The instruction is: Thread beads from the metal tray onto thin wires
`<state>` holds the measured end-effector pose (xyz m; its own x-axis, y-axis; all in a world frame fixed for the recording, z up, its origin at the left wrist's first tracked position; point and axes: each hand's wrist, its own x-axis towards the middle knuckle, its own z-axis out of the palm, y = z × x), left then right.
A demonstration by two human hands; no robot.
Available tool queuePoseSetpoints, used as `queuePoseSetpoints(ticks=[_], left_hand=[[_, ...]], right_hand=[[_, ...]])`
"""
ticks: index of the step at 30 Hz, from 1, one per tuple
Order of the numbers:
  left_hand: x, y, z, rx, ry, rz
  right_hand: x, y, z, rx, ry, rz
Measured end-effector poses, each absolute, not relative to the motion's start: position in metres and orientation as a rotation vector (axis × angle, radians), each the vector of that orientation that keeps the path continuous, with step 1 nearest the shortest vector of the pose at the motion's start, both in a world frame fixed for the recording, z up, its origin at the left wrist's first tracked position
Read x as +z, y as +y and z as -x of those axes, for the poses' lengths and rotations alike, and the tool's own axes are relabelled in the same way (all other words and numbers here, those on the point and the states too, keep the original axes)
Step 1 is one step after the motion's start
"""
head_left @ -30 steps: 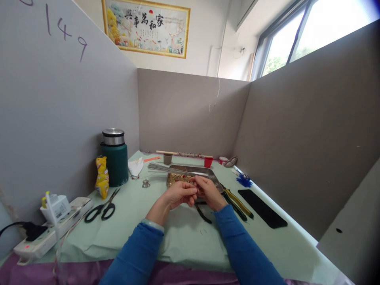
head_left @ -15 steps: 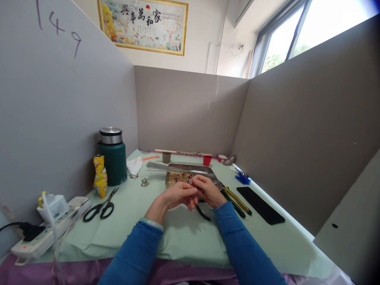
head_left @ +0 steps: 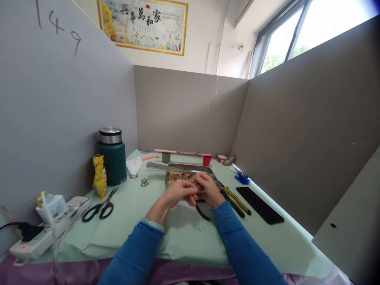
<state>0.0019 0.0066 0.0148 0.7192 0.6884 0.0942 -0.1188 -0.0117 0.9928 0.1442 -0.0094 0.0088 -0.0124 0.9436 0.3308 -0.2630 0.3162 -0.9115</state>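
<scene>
Grey partitions (head_left: 190,111) are enclosing a table covered in pale green cloth (head_left: 133,233). In the head view, the left hand (head_left: 181,192) and right hand (head_left: 207,190) are meeting over the near side of a metal tray (head_left: 211,171) — fingertips pinching narrowly, apparently on a fine strand (head_left: 199,192) between them, too small to make out well. Gold and red beads (head_left: 175,178) are filling the tray's left part, thin wires (head_left: 160,167) are reaching over it, and yellow-and-green pliers (head_left: 240,201) are lying near its right end.
</scene>
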Motion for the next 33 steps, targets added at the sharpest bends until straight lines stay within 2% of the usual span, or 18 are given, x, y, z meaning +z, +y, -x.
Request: queuePoseSetpoints(ticks=[10,17,24,33], left_hand=[[0.016,0.018,0.002,0.997,0.535,-1.122],[0.015,0.018,0.003,0.908,0.344,-1.081],[0.015,0.012,0.002,0.633,0.213,-0.973],[0.018,0.013,0.005,0.757,0.337,-1.074]], right_hand=[[0.006,-0.006,-0.143,1.003,-1.268,0.803],[0.009,-0.008,-0.142,0.938,-1.267,0.888],[0.010,-0.011,-0.136,1.223,-1.178,0.819],[0.004,-0.005,-0.141,0.789,-1.121,0.941]])
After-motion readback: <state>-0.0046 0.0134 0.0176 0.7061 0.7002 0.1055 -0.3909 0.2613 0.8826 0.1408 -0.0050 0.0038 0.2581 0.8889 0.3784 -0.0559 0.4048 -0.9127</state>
